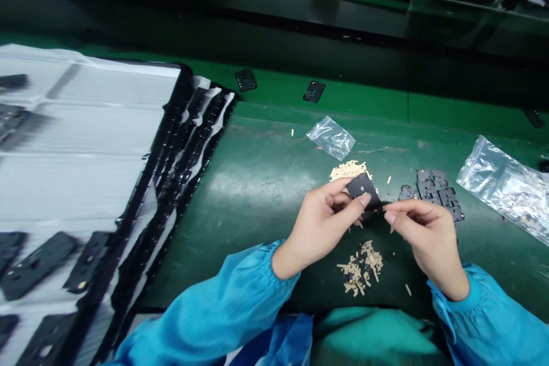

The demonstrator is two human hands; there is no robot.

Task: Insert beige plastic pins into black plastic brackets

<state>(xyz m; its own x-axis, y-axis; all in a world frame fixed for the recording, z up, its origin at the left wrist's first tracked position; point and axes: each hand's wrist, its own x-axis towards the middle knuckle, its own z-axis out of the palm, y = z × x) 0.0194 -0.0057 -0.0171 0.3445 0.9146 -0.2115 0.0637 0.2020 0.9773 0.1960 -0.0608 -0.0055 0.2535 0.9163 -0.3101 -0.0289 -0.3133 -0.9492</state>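
My left hand (322,223) pinches a small flat black plastic part (362,189) between thumb and fingers, held a little above the green mat. My right hand (422,229) is closed in a pinch at the part's right edge, thumb and forefinger pressed together; whatever tiny thing they hold is too small to name. Below the hands lies a heap of small tan slips (361,272). A second tan heap (348,170) lies just behind the held part. Several more black parts (435,190) lie flat to the right of my right hand.
A stack of black trays with white liners (86,143) holding black parts fills the left. A small clear bag (331,137) lies behind the hands, a larger one (506,186) at the right. Two loose black parts (314,91) rest on the green ledge behind.
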